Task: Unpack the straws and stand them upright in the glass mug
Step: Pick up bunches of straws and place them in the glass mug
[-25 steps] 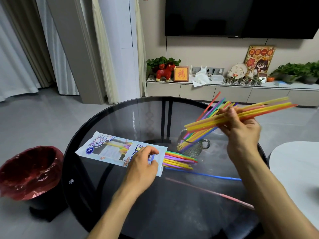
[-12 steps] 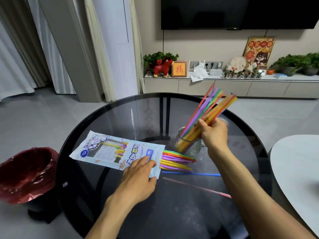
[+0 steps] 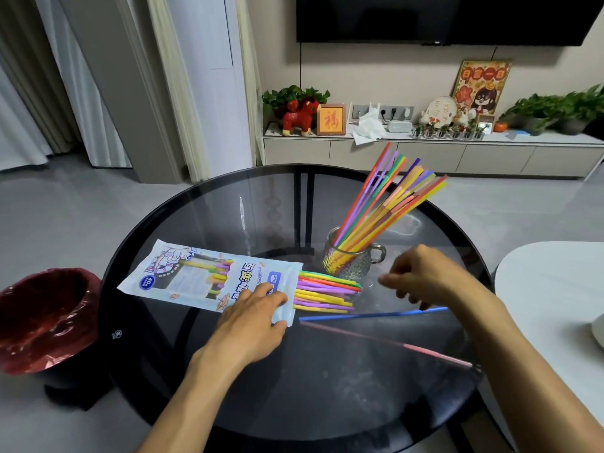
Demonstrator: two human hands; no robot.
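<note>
Two loose strays: I see a blue straw (image 3: 372,315) and a pink straw (image 3: 385,342) lying flat on the glass bench (image 3: 202,220), apart from the rest.
Mug: glass mug (image 3: 354,261) stands far-centre with a fan of straws (image 3: 389,204) leaning right, not truly upright.
Packet: straw packet (image 3: 209,276) lies on its side, a bundle of straws (image 3: 327,291) poking out of its open end towards the mug.
Left hand: my left hand (image 3: 253,313) presses flat on the packet's open end, fingers straight, pinning it.
Right hand: my right hand (image 3: 421,276) hangs just right of the bundle, blurred, fingers loosely curled, holding nothing.
Step, as I judge it: draw out the next bunch.
Doing it well: I'd keep the packet pinned, pinch the bundle near its exposed tips, pull along its length, then lower it ends-first without knocking the leaning fan.
Risk: the light mug may tip.
</note>
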